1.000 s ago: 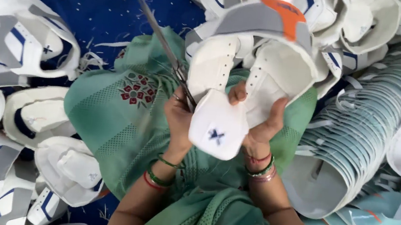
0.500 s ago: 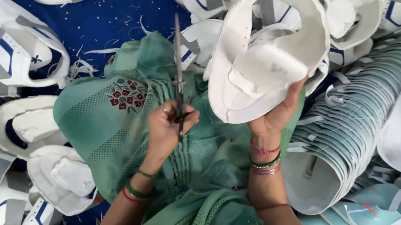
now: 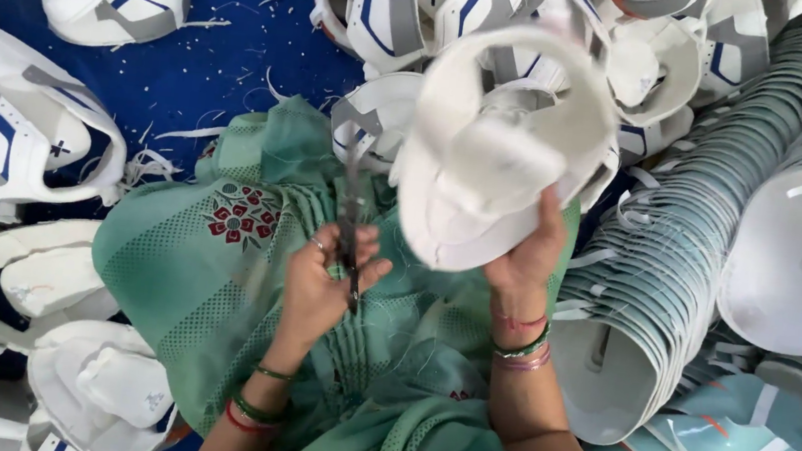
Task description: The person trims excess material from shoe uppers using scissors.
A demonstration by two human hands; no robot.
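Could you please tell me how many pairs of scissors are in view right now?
1. The scissors are in the left hand, over the green cloth on the lap; the right hand holds a white shoe upper. Others may lie hidden under the piles.

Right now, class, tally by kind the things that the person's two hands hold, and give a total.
Scissors, in the left hand: 1
White shoe upper, in the right hand: 1
Total: 2
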